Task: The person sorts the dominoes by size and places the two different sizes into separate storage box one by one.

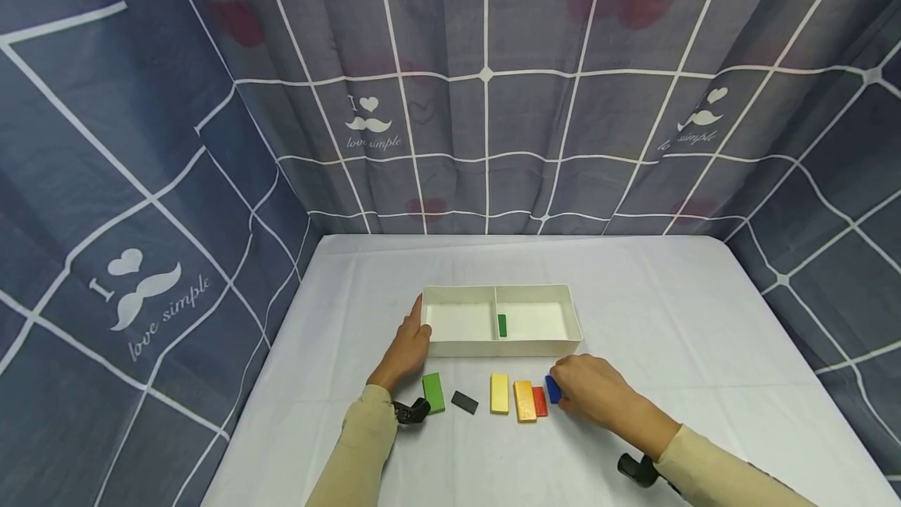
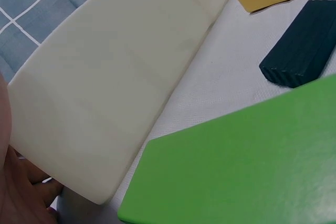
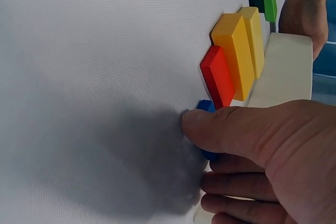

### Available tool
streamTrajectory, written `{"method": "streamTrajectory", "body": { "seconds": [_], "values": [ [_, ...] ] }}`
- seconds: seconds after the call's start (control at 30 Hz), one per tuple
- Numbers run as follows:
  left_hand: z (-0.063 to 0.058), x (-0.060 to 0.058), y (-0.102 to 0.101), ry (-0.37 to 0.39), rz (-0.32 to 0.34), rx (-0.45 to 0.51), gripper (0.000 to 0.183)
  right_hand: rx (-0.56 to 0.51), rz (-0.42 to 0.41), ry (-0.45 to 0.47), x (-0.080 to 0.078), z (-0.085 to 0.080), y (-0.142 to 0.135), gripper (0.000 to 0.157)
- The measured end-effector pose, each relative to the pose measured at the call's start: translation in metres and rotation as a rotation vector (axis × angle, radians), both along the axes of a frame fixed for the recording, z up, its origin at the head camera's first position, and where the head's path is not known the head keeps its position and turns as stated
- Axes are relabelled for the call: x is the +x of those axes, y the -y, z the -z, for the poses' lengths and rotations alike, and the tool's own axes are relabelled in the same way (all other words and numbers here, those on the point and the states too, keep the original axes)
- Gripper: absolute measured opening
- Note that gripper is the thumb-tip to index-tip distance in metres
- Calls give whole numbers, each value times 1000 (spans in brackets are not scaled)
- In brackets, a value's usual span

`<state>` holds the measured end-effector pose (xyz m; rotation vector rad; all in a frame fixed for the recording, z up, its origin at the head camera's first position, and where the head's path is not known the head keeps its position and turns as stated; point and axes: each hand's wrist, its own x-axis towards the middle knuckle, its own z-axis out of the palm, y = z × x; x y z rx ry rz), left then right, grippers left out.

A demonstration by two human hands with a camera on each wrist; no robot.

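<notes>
My left hand (image 1: 408, 345) grips the left end of a white two-compartment box (image 1: 464, 348), its thumb at the rim and its fingers along the outer end wall. My right hand (image 1: 594, 390) pinches a blue block (image 1: 553, 390) between thumb and fingers in front of the box's right end. In the right wrist view the thumb covers much of the blue block (image 3: 206, 105). Just left of it lies a red block (image 1: 540, 401), beside an orange-yellow block (image 1: 524, 400). Inside the right compartment, a small green block (image 1: 502, 325) stands against the divider.
A pale yellow block (image 1: 499, 393), a dark block (image 1: 464, 402) and a larger green block (image 1: 433, 393) lie in front of the box on the white tablecloth (image 1: 662, 303). Gridded dark curtains (image 1: 450, 116) enclose the table's back and sides.
</notes>
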<state>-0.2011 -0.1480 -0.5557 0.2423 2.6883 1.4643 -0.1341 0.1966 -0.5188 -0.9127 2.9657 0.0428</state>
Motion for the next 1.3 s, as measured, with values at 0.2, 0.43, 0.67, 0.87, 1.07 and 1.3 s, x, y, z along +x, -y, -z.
{"method": "streamTrajectory", "body": {
  "seconds": [0.2,0.43,0.67,0.87,1.07,1.3],
  "values": [
    [0,0,-1,5,-6,5,73,-23,-15,27,-1,-2,-2,30],
    [1,-1,0,-2,1,7,72,-73,-38,78,-2,-10,-5,27],
    [2,-2,1,1,5,5,73,-64,-44,87,-4,-19,-4,27],
    [2,-1,1,2,9,2,72,-85,-83,67,-6,-30,-6,26],
    [-1,-1,1,2,14,4,74,-110,-97,80,-13,-46,-7,26],
    [2,-2,1,2,7,1,72,-127,-103,154,-19,-69,-7,26]
  ]
}}
